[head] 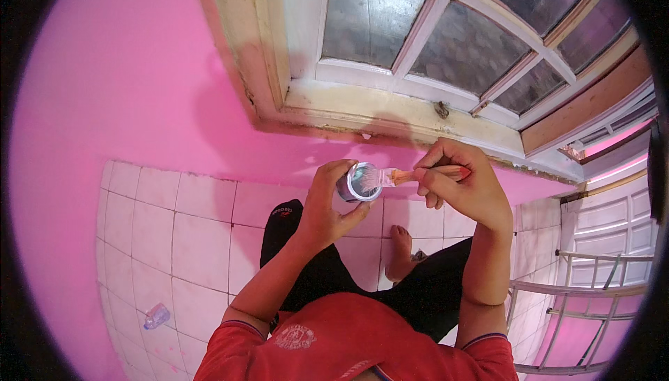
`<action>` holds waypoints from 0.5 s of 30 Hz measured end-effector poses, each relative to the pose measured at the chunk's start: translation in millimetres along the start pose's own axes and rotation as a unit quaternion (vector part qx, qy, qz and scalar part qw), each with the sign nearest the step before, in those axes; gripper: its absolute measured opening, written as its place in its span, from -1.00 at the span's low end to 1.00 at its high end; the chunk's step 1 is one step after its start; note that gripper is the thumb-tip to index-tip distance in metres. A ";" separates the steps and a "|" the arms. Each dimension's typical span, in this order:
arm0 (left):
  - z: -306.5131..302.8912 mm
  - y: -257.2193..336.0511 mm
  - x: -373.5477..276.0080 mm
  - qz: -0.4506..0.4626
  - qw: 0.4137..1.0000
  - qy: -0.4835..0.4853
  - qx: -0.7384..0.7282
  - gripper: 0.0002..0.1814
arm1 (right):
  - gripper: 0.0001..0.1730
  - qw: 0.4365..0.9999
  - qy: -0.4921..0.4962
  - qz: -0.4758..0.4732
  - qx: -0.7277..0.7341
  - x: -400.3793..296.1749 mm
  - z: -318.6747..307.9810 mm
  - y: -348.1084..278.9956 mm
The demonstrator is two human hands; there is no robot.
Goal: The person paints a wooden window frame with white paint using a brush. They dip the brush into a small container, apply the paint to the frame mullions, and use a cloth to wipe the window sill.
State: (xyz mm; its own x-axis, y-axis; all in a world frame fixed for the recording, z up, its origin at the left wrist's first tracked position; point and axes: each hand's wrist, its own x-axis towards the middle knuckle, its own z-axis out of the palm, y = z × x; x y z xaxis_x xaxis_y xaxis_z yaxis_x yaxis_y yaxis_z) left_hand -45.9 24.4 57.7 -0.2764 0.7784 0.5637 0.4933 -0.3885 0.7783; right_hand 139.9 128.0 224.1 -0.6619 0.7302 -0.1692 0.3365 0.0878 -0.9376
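My left hand point(330, 208) grips a small round paint can point(345, 189) around its side, thumb and fingers on opposite sides. The can is open at the top, and its inside is partly hidden by bristles. In my right hand point(460, 185) is a paintbrush point(402, 177) with a wooden handle tipped in red. Its pale bristles point(370, 178) lie over the mouth of the can; whether they touch paint I cannot tell. Just beyond both hands runs the cream wooden sill point(360, 104) of a window, its paint stained and worn.
White-framed window panes point(373, 18) rise ahead, beside a pink wall point(130, 78). A metal ladder point(580, 291) stands at the right, near a white panelled door point(601, 224). On the tiled floor point(201, 245) at the left lies a clear plastic bottle point(157, 316), with pink spots near it.
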 end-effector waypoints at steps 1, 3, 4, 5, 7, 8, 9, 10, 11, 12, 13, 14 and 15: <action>-0.1 1.0 2.8 0.003 1.000 0.002 -0.002 -0.17 | -0.90 1.000 0.002 -0.002 -0.003 -0.4 -1.2 -0.5; -0.6 2.5 6.9 -0.001 1.000 0.002 -0.008 -0.17 | -0.91 0.999 0.019 0.005 0.040 -0.2 -2.6 3.5; -1.3 3.3 8.3 0.001 1.000 0.004 -0.009 -0.17 | -0.91 0.999 0.020 0.004 0.038 -0.1 -3.6 4.6; -2.1 4.1 9.8 -0.006 1.000 0.002 -0.009 -0.17 | -0.91 0.997 0.034 0.005 0.065 -0.2 -4.8 5.4; -2.9 4.6 11.1 -0.012 1.000 -0.001 -0.011 -0.17 | -0.92 0.995 0.050 0.006 0.091 -1.5 -5.5 7.3; -3.1 4.7 11.5 -0.015 1.000 0.004 -0.011 -0.18 | -0.93 0.992 0.065 0.009 0.112 -2.4 -5.6 7.9; -2.5 5.2 12.4 -0.018 1.000 0.008 -0.013 -0.18 | -0.94 0.988 0.082 0.013 0.131 -4.3 -6.0 8.5; -1.9 5.7 13.6 -0.016 1.000 0.007 -0.016 -0.18 | -0.94 0.988 0.086 0.013 0.129 -6.0 -6.0 10.7; -1.3 6.3 14.7 -0.013 1.000 0.011 -0.021 -0.19 | -0.93 0.981 0.100 0.022 0.164 -7.7 -5.7 14.4; -1.2 6.9 16.4 -0.009 1.000 0.016 -0.024 -0.20 | -0.91 0.973 0.113 0.029 0.199 -8.8 -5.3 18.7; -0.8 6.8 17.9 -0.006 1.000 0.016 -0.026 -0.20 | -0.91 0.973 0.116 0.027 0.198 -10.3 -5.6 25.2; -0.1 6.2 19.4 0.000 0.999 0.018 -0.034 -0.20 | -0.88 0.965 0.125 0.022 0.231 -12.1 -6.3 33.1; 0.3 6.1 21.1 0.006 0.999 0.019 -0.043 -0.21 | -0.86 0.955 0.135 0.016 0.264 -13.8 -6.1 39.8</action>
State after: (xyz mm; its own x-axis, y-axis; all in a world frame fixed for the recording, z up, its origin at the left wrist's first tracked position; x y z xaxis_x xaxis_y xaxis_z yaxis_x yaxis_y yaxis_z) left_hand -48.4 38.6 74.3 -0.3026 0.7551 0.5815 0.4240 -0.4398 0.7917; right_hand 166.5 125.5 190.9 -0.4353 0.8816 -0.1825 -0.0786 -0.2392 -0.9678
